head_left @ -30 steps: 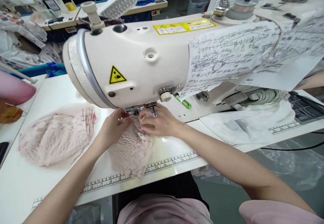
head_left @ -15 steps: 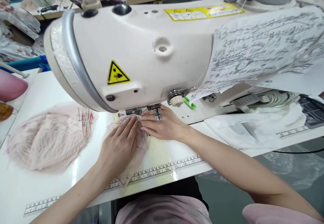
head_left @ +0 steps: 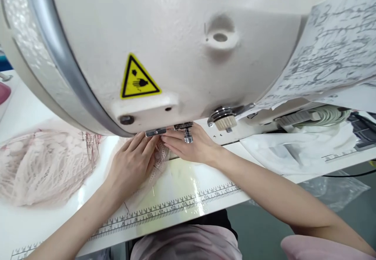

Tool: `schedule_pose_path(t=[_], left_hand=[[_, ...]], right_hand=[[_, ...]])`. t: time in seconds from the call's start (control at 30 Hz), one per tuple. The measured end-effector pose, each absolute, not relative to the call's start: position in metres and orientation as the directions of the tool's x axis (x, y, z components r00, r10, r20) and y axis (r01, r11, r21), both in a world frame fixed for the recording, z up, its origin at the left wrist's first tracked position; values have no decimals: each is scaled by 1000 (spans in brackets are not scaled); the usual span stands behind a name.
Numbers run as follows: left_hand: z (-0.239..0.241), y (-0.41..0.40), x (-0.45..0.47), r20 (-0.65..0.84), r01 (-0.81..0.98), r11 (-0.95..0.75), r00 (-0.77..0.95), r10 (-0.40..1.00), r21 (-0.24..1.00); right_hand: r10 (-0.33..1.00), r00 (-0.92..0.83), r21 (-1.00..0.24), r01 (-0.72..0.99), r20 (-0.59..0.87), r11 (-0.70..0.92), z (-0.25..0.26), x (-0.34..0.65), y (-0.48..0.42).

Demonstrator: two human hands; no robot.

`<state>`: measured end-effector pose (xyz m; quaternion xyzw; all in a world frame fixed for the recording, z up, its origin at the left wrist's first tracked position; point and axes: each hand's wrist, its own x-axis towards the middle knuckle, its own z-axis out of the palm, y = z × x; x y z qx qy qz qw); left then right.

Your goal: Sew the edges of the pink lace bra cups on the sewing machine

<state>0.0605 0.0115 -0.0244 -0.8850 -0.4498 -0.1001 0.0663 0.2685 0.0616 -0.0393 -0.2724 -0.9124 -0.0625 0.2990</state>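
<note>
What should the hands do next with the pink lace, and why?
Probably ease the pale pink lace piece a little further back under the metal foot of the white sewing machine: the left hand and right hand lie flat on it, fingertips at the foot.

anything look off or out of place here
Only the scribbled paper sheet: it hangs draped over the sewing machine at right, lower edge ragged. The lace piece under the left hand and right hand looks intact.

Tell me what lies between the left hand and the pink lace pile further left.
Head view: only a bare strip of white table separates the left hand from the lace pile.
</note>
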Motion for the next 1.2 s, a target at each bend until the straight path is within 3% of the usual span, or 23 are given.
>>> schedule_pose_path(t=[0.33, 1.2], left_hand=[[-25, 15, 57, 260, 778, -619, 622, 738, -107], [-20, 15, 59, 295, 767, -626, 636, 713, -141]], right_hand=[[463, -666, -62, 532, 586, 844, -40, 268, 62], [393, -632, -41, 496, 668, 867, -41, 269, 65]])
